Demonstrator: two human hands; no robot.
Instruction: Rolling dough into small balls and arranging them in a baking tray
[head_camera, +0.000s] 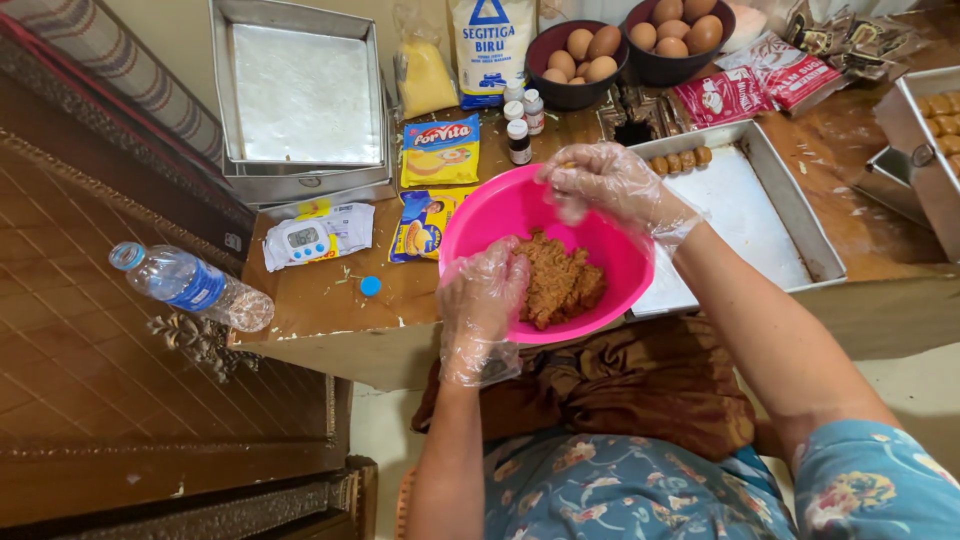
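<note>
Brown dough (560, 283) in pink bowl (610, 250), table edge near you | looks soft, crumbly, sticky; pinch small lumps | your left hand (482, 300) curled into it | right hand (610, 185) loosely closed, content unclear | tray (775, 195) with rolled pieces (680, 160) behind

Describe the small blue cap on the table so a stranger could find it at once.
Start at the pink bowl where both gloved hands work the brown dough. Look to its left across the wooden table, below the white digital scale. The blue cap lies there alone on bare wood: small, round and plain blue, unlike the yellow packets nearby.
</note>
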